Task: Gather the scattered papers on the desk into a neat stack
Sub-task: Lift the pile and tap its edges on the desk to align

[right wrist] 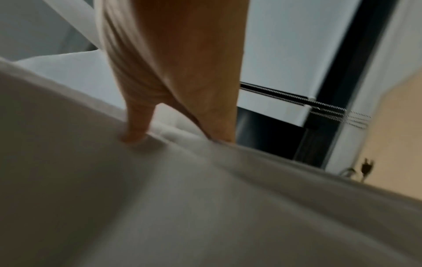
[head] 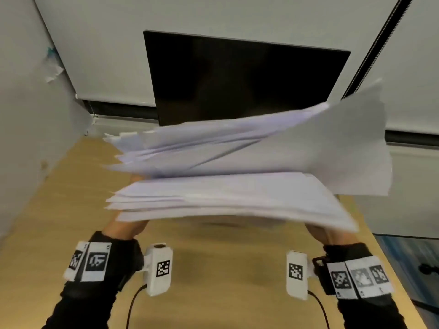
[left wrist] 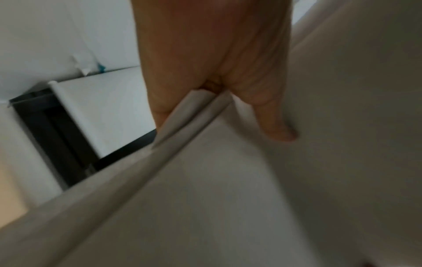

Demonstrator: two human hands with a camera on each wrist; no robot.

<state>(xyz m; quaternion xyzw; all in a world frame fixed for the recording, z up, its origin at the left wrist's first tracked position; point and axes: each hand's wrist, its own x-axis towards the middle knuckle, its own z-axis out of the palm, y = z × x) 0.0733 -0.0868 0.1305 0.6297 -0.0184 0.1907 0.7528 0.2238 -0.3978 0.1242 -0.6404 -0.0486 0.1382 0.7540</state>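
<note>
Head view: the wooden worktop (head: 213,269) fills the lower part of the picture, and a dark monitor (head: 242,77) stands at its far edge. Above the middle of the worktop, lifted clear of it, hangs the bundle of white papers (head: 225,176), blurred, with sheets fanned unevenly, their left ends ragged and one sheet sticking out toward the far right corner. The left hand (head: 129,225) holds the bundle's left end and the right hand (head: 337,233) its right end, both mostly hidden under the sheets. In the left wrist view the thumb (left wrist: 277,124) presses on the paper face while the other fingers (left wrist: 160,101) go behind the sheet edges, pinching them. In the right wrist view the right thumb (right wrist: 137,124) likewise presses the paper against the fingers (right wrist: 219,115) behind.
</note>
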